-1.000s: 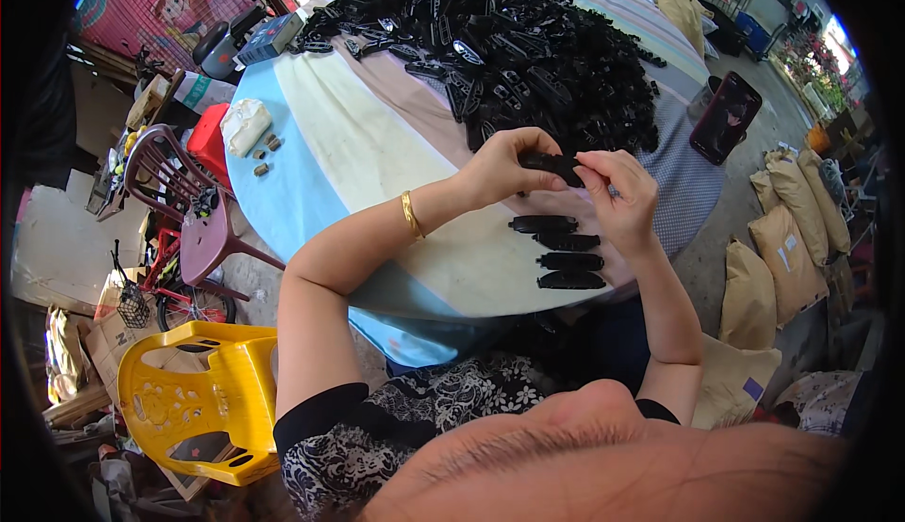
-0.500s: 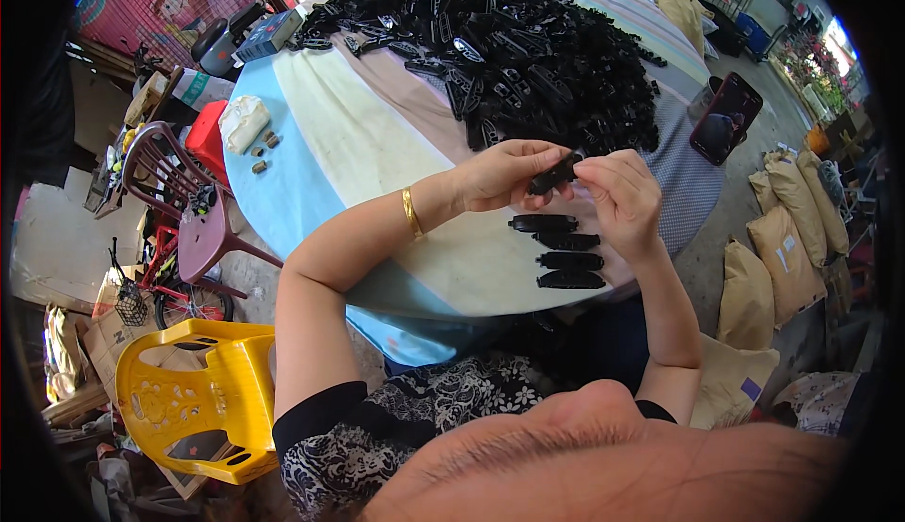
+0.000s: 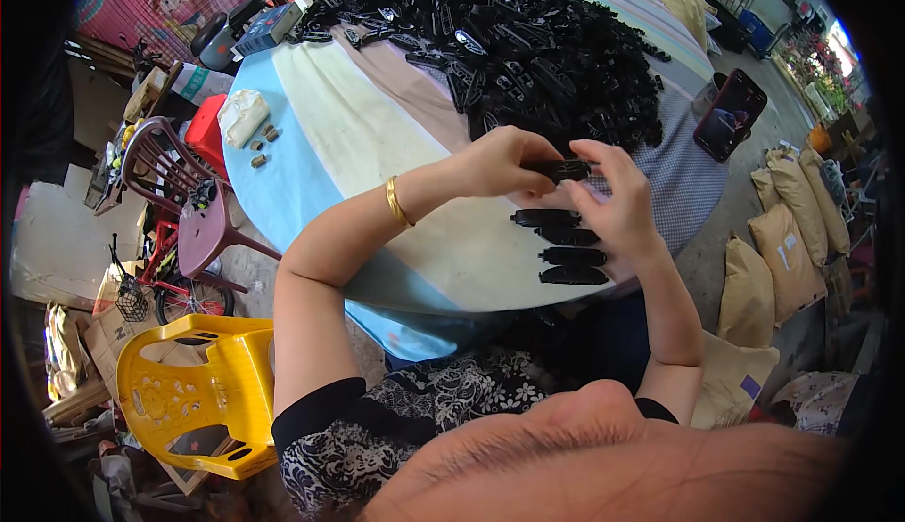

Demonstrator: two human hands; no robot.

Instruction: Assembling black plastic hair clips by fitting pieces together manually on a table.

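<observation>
Clip (image 3: 558, 170) btwn both hands

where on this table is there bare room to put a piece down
Bare cloth runs down the table's left side, between the black parts pile and the small white bag. Another patch lies below the left hand, beside the row of four pieces. The far half is crowded; a phone takes the right edge.

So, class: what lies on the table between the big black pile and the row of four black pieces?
The head view shows both hands holding one black piece.
</observation>
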